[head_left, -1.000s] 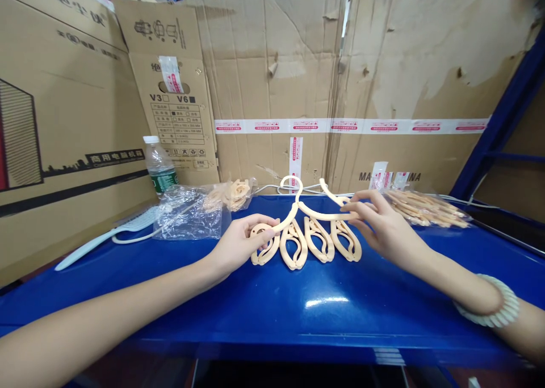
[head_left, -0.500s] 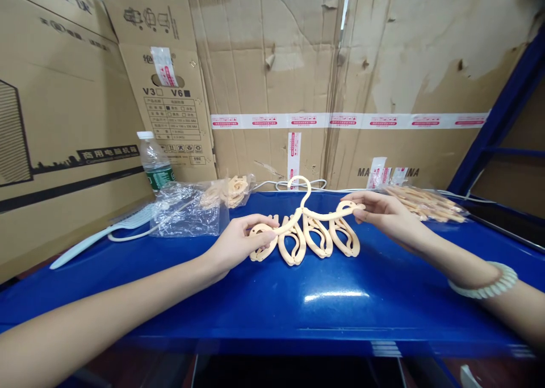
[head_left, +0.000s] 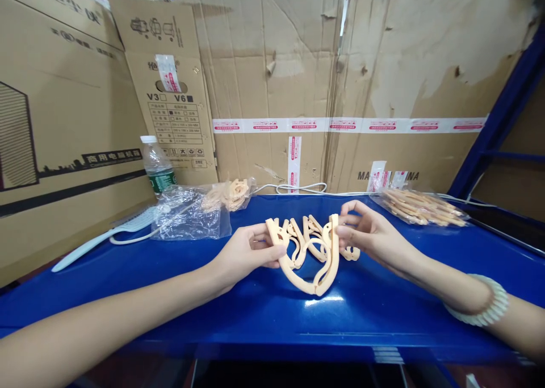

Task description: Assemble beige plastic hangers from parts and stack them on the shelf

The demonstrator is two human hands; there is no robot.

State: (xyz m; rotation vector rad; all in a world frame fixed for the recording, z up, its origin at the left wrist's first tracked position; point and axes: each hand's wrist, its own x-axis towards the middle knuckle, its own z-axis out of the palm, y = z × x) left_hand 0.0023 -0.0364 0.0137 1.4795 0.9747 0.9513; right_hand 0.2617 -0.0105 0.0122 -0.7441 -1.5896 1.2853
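Note:
Between both hands is a cream folding hanger [head_left: 314,288], its two arms bent upward and its hook turned inward between them. My left hand [head_left: 251,246] pinches the left arm near its tip. My right hand [head_left: 369,229] has thumb and fingers at the tip of the right arm. Behind it, several more folded hangers [head_left: 310,239] lie in a row on the blue table [head_left: 204,297], partly hidden by the held one and by my fingers.
At the back left are a clear plastic bag [head_left: 191,217], a bagged bundle of hangers [head_left: 236,194], a water bottle [head_left: 157,163] and a pale fly swatter [head_left: 106,234]. Another bag of hangers [head_left: 419,206] lies back right. Cardboard [head_left: 272,70] walls the rear, with a white cable [head_left: 298,188] along it.
The held hanger was spread wide with its hook up; now its arms are folded up toward each other and the hook points inward. My hands have moved closer together.

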